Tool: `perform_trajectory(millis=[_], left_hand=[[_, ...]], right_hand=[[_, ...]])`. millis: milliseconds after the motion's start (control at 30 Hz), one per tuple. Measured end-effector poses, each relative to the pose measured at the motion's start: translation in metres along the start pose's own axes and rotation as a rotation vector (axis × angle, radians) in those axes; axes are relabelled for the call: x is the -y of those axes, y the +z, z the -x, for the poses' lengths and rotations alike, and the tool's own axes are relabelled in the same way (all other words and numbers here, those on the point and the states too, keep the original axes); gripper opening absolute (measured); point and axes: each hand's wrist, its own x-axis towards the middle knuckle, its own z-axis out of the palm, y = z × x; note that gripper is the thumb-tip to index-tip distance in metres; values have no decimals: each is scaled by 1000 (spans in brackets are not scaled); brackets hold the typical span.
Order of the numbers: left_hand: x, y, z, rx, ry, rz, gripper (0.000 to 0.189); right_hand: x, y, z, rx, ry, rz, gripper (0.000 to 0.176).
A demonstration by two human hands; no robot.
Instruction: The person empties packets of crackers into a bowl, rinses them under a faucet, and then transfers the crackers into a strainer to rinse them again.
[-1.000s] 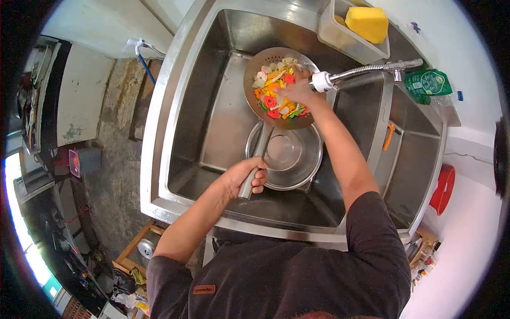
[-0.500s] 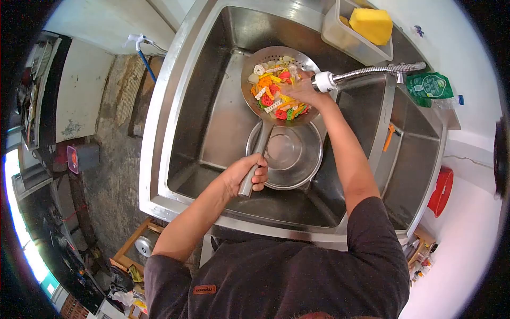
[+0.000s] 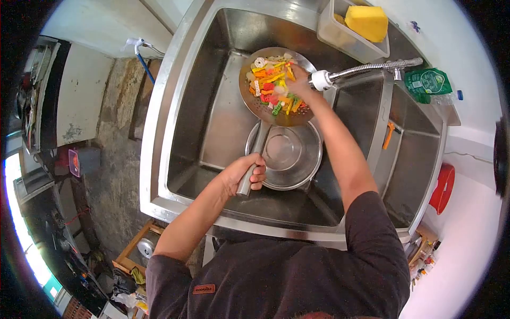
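Observation:
My left hand point(image 3: 248, 174) is closed around the metal handle point(image 3: 259, 143) of a round perforated skimmer point(image 3: 260, 113). Colourful wheel- and stick-shaped food pieces point(image 3: 268, 87), in orange, yellow, red, green and white, lie in its bowl. My right hand point(image 3: 300, 85) reaches in from the right and touches the pieces, fingers stretched out and partly blurred. Right above that hand is the white tap head point(image 3: 321, 81). Below the skimmer, a round steel basin point(image 3: 303, 170) sits on the sink floor, partly covered by the skimmer and handle.
The steel sink point(image 3: 218, 127) surrounds the work. A clear plastic container point(image 3: 345, 40) with a yellow sponge point(image 3: 367, 24) stands at the back right. A flexible metal tap hose point(image 3: 380, 67), a green pouch point(image 3: 427, 82), an orange-handled tool point(image 3: 389, 135) and a red basin point(image 3: 442, 189) are at right.
My right hand has shifted up and slightly left within the skimmer, and the food pieces are rearranged. The left hand keeps its hold on the handle.

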Motion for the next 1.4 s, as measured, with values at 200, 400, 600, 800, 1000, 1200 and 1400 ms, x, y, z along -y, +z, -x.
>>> perform_trajectory(millis=[200,400,600,800,1000,1200,1400], left_hand=[[2,1,1,14,-15,-7,16],[2,-3,-3,-17,-5,-29,17],[1,-4,-2,26,-11,19,20],[1,1,2,16,-7,-25,19],[0,-2,-1,15,-13,10,20],[0,-2,1,33,-9,-3,20],[6,1,-2,14,-41,-65,10]], right_hand=[[38,-33,26,438,120,203,107],[77,-9,66,266,260,170,109],[47,-8,44,96,159,-71,84],[85,-12,32,29,-4,544,93],[91,-1,45,226,51,215,79],[52,-25,25,263,22,37,54],[85,-12,2,-76,-92,304,74]])
